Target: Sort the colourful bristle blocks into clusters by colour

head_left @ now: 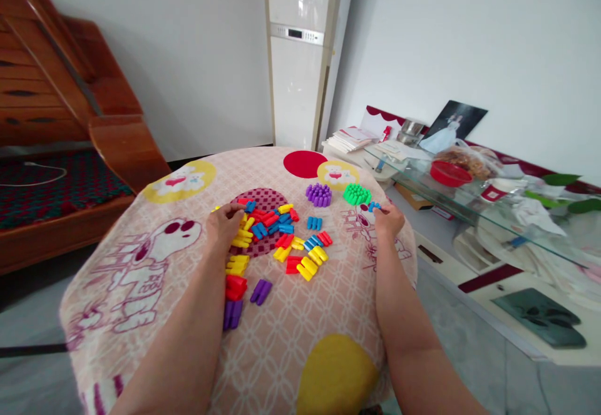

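My right hand point(389, 220) pinches a small blue plastic block point(374, 206) just in front of a cluster of green blocks point(357, 194). My left hand point(223, 222) is at the left side of a mixed pile, its fingers drawn together at a blue block point(251, 205). Red, yellow and blue ribbed blocks point(270, 220) make up that pile. Purple blocks point(319, 194) stand grouped beside the green ones. Nearer to me lie yellow blocks point(307, 268), a red block point(235, 286) and two purple blocks point(261, 292), partly beside my left forearm.
A patterned cloth covers the round table point(277, 352). To the right, a glass shelf point(498, 205) holds a red bowl point(449, 173), a paper cup point(498, 189) and bags. A wooden sofa point(124, 143) stands at the left, a tall white air conditioner point(298, 83) behind the table.
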{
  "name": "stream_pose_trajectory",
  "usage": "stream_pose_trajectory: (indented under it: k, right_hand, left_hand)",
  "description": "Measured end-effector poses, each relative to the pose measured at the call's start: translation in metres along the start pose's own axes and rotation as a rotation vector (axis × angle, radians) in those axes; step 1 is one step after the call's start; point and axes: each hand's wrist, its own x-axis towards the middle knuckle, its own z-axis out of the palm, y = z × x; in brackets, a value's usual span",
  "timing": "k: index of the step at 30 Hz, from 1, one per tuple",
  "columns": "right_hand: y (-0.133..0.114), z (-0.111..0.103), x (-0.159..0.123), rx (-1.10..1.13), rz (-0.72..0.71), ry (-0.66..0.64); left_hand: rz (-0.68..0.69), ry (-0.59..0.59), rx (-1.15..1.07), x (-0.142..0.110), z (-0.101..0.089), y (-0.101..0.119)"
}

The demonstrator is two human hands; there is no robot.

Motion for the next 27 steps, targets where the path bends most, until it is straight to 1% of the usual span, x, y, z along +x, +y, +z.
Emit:
stream_pose_trajectory:
  k: [4, 6, 8, 9, 10, 12, 14, 17, 19, 21, 23, 25, 27]
  right_hand:
    - [0.005, -0.002, 0.003, -0.034, 0.045, -0.039]
    - [0.002, -0.004, 0.002, -0.042, 0.043, -0.016]
    - [-0.005, -0.005, -0.002, -0.021, -0.002, 0.043]
    - [-0.009, -0.004, -0.006, 0.007, -0.049, 0.058]
    - [-0.014, -0.003, -0.010, 0.045, -0.108, 0.046]
    - [-0.027, 0.003, -0.024, 0.129, -0.233, -0.061]
    - [-0.040, 0.013, -0.042, 0.182, -0.348, -0.240]
    - [-0.057, 0.029, -0.068, 0.171, -0.524, -0.499]
    - [-0.065, 0.035, -0.079, 0.139, -0.633, -0.612]
    - [-0.070, 0.037, -0.084, 0.089, -0.725, -0.681]
    - [-0.073, 0.035, -0.085, 0.021, -0.781, -0.724]
    - [-0.074, 0.032, -0.085, -0.041, -0.790, -0.722]
    - [-0.074, 0.029, -0.083, -0.077, -0.770, -0.690]
  left_hand:
    - [-0.002, -0.002, 0.004, 0.000, -0.001, 0.001]
    - [-0.013, -0.010, -0.009, 0.000, 0.000, 0.000]
    - [-0.005, -0.012, -0.018, 0.000, 0.001, -0.002]
    - [0.005, -0.008, -0.019, 0.001, 0.001, -0.003]
    - [0.013, -0.003, -0.020, 0.001, 0.001, -0.003]
    - [0.024, 0.005, -0.025, 0.001, 0.002, -0.004]
    - [0.021, 0.007, -0.032, 0.001, 0.002, -0.005]
    - [0.019, 0.009, -0.029, 0.001, 0.002, -0.005]
    - [0.031, 0.011, -0.024, 0.002, 0.003, -0.007]
    - [0.042, 0.007, -0.024, 0.003, 0.003, -0.008]
    - [0.037, 0.007, -0.018, 0.003, 0.004, -0.009]
    - [0.028, 0.012, -0.007, 0.003, 0.003, -0.008]
    - [0.025, 0.014, -0.002, 0.002, 0.002, -0.005]
